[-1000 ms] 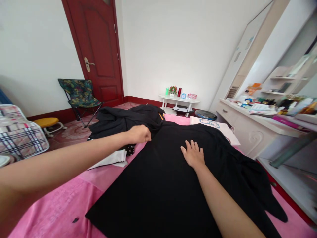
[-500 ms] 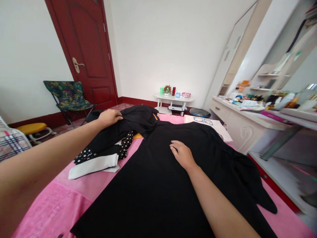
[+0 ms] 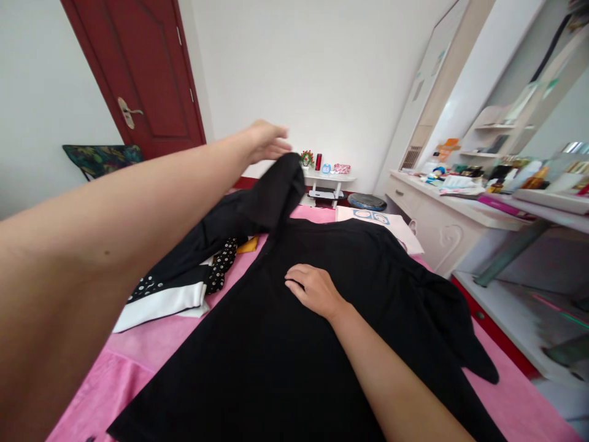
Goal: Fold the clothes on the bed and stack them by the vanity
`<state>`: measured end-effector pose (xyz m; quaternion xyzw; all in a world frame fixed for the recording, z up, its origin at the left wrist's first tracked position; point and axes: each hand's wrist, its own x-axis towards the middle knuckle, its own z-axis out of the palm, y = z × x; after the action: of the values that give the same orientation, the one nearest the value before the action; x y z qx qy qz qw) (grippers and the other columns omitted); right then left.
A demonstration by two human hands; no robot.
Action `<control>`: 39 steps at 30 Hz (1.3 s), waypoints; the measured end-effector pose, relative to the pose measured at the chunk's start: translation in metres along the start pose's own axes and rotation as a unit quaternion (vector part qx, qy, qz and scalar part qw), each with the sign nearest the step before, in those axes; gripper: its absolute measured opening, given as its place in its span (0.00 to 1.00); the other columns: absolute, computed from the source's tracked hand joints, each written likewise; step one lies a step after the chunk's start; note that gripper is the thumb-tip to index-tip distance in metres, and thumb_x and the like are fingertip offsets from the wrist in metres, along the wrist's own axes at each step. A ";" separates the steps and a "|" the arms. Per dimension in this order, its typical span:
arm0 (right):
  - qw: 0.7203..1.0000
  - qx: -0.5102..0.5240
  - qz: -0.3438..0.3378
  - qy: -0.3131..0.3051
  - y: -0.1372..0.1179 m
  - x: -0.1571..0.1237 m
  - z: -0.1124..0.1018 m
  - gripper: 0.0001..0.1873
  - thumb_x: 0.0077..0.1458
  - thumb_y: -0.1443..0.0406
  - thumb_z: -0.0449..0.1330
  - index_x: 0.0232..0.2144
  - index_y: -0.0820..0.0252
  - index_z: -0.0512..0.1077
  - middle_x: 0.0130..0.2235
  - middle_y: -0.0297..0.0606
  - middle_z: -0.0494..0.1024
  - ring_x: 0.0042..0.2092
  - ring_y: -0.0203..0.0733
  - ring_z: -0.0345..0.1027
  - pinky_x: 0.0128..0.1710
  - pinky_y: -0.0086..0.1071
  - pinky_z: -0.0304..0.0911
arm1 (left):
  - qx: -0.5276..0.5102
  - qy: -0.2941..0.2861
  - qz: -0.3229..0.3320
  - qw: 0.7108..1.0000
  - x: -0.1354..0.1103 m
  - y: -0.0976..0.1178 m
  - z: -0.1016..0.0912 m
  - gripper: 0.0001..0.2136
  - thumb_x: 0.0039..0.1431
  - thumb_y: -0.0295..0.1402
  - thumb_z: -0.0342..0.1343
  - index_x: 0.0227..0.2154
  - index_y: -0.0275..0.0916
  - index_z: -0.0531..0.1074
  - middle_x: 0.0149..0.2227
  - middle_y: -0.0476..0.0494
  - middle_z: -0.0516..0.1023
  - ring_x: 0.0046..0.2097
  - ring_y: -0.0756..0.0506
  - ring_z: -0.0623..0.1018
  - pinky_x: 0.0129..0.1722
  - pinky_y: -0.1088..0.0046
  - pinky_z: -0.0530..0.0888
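Note:
A wide black garment (image 3: 257, 344) lies spread over the pink bedcover (image 3: 515, 402). Its sleeve on the left (image 3: 276, 187) is lifted in the air and folds over toward the middle. At the top of that raised sleeve is my left hand (image 3: 269, 141), its fingertips at the cloth edge; motion softens the finger outlines. My right hand (image 3: 315, 290) rests palm down on the garment's chest, fingers loosely extended. The other sleeve (image 3: 464, 337) trails to the right. Beside the garment on the left lie folded black-and-white clothes (image 3: 161, 305) and a dotted black cloth (image 3: 223, 264).
A pale printed cloth (image 3: 400, 232) lies at the bed's far right. Beyond stand a low white table (image 3: 343, 178) and a dark round object (image 3: 367, 201). A cluttered dresser (image 3: 464, 212) borders the right side. At the left are a red door (image 3: 151, 80) and patterned folding chair (image 3: 99, 158).
My left hand has risen and swung right, carrying the sleeve up off the folded clothes. My right hand stays on the garment. The view has shifted slightly.

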<state>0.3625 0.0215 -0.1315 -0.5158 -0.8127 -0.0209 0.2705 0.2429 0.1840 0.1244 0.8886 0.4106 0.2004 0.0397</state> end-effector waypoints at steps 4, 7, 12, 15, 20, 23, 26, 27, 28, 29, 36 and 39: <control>1.000 0.012 -0.020 -0.022 -0.010 0.000 0.000 0.12 0.59 0.60 0.54 0.42 0.55 0.74 0.45 0.37 0.76 0.48 0.39 0.67 0.49 0.33 0.61 | -0.315 -0.046 0.153 0.935 -0.041 0.058 0.038 0.19 0.66 0.36 0.39 0.59 0.43 0.56 0.53 0.45 0.72 0.51 0.45 0.73 0.39 0.69 0.70; 1.000 0.025 0.007 -0.007 -0.006 -0.001 0.002 0.11 0.59 0.63 0.55 0.42 0.55 0.74 0.45 0.36 0.76 0.48 0.38 0.68 0.49 0.32 0.62 | -0.375 -0.164 0.122 0.904 -0.093 0.040 0.078 0.23 0.59 0.32 0.52 0.57 0.38 0.58 0.52 0.41 0.73 0.48 0.45 0.75 0.40 0.72 0.75; 0.991 0.038 0.122 0.051 0.010 0.000 0.016 0.13 0.57 0.68 0.54 0.43 0.54 0.73 0.53 0.37 0.69 0.42 0.36 0.71 0.45 0.31 0.65 | -0.053 -0.140 0.026 0.988 -0.184 -0.051 0.117 0.21 0.50 0.35 0.58 0.49 0.38 0.67 0.42 0.42 0.77 0.41 0.44 0.77 0.43 0.67 0.73; 0.972 0.011 0.227 0.062 0.015 0.012 0.022 0.20 0.53 0.70 0.55 0.50 0.57 0.67 0.57 0.43 0.62 0.36 0.34 0.72 0.42 0.31 0.67 | 0.053 -0.200 -0.042 0.977 -0.235 -0.080 0.116 0.26 0.48 0.42 0.59 0.51 0.40 0.66 0.41 0.40 0.77 0.40 0.40 0.77 0.38 0.66 0.72; 0.936 -0.107 0.335 -0.028 0.016 0.043 0.014 0.30 0.51 0.68 0.58 0.57 0.59 0.60 0.53 0.51 0.64 0.40 0.48 0.73 0.39 0.37 0.68 | 0.149 -0.251 -0.097 0.952 -0.284 -0.078 0.104 0.22 0.47 0.46 0.57 0.45 0.42 0.71 0.38 0.36 0.77 0.39 0.35 0.77 0.36 0.63 0.70; 0.921 -0.126 0.368 -0.031 0.021 0.052 0.016 0.21 0.54 0.67 0.55 0.51 0.60 0.68 0.53 0.54 0.63 0.42 0.52 0.73 0.39 0.40 0.68 | 0.097 -0.282 -0.109 0.948 -0.293 -0.077 0.102 0.13 0.47 0.44 0.56 0.34 0.42 0.72 0.34 0.41 0.76 0.35 0.38 0.77 0.31 0.67 0.68; 0.927 -0.082 0.362 0.050 0.035 0.050 0.025 0.17 0.56 0.67 0.50 0.44 0.62 0.73 0.53 0.52 0.66 0.46 0.50 0.71 0.47 0.40 0.65 | -0.026 -0.279 -0.092 0.955 -0.296 -0.076 0.101 0.07 0.50 0.40 0.54 0.30 0.43 0.69 0.29 0.48 0.73 0.31 0.44 0.74 0.28 0.72 0.65; 0.929 -0.063 0.356 0.082 0.041 0.049 0.028 0.18 0.56 0.67 0.49 0.44 0.63 0.74 0.52 0.51 0.67 0.47 0.49 0.70 0.49 0.39 0.64 | -0.058 -0.269 -0.086 0.958 -0.297 -0.074 0.100 0.07 0.50 0.39 0.53 0.29 0.42 0.68 0.28 0.49 0.72 0.30 0.46 0.73 0.28 0.72 0.64; 0.929 -0.043 0.349 0.116 0.047 0.048 0.031 0.19 0.56 0.68 0.48 0.44 0.64 0.74 0.52 0.51 0.68 0.48 0.48 0.69 0.50 0.38 0.63 | -0.080 -0.256 -0.082 0.960 -0.297 -0.070 0.098 0.06 0.51 0.38 0.52 0.28 0.42 0.66 0.27 0.50 0.70 0.29 0.46 0.72 0.27 0.73 0.63; 0.928 -0.025 0.339 0.151 0.053 0.047 0.032 0.19 0.56 0.68 0.47 0.44 0.66 0.74 0.51 0.50 0.69 0.49 0.47 0.68 0.50 0.37 0.63 | -0.094 -0.245 -0.078 0.962 -0.296 -0.064 0.096 0.06 0.51 0.38 0.52 0.27 0.41 0.65 0.26 0.51 0.69 0.29 0.47 0.71 0.27 0.73 0.62; 0.891 0.076 0.240 0.377 0.070 0.045 0.025 0.14 0.49 0.71 0.51 0.36 0.62 0.74 0.47 0.47 0.71 0.49 0.44 0.66 0.45 0.35 0.66 | -0.137 -0.240 -0.025 0.961 -0.280 -0.002 0.078 0.07 0.52 0.35 0.51 0.24 0.40 0.60 0.23 0.54 0.63 0.25 0.51 0.64 0.23 0.75 0.57; 0.886 0.071 0.233 0.394 0.074 0.040 0.021 0.14 0.50 0.70 0.51 0.36 0.60 0.73 0.47 0.46 0.70 0.50 0.44 0.65 0.47 0.36 0.64 | -0.120 -0.249 -0.007 0.961 -0.274 0.019 0.080 0.05 0.52 0.34 0.51 0.25 0.40 0.62 0.22 0.53 0.64 0.24 0.51 0.64 0.23 0.75 0.57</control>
<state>0.4039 0.0954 -0.1490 -0.6190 -0.4947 -0.1015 0.6015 0.1278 -0.0257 -0.0330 0.8964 0.3667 0.0206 0.2482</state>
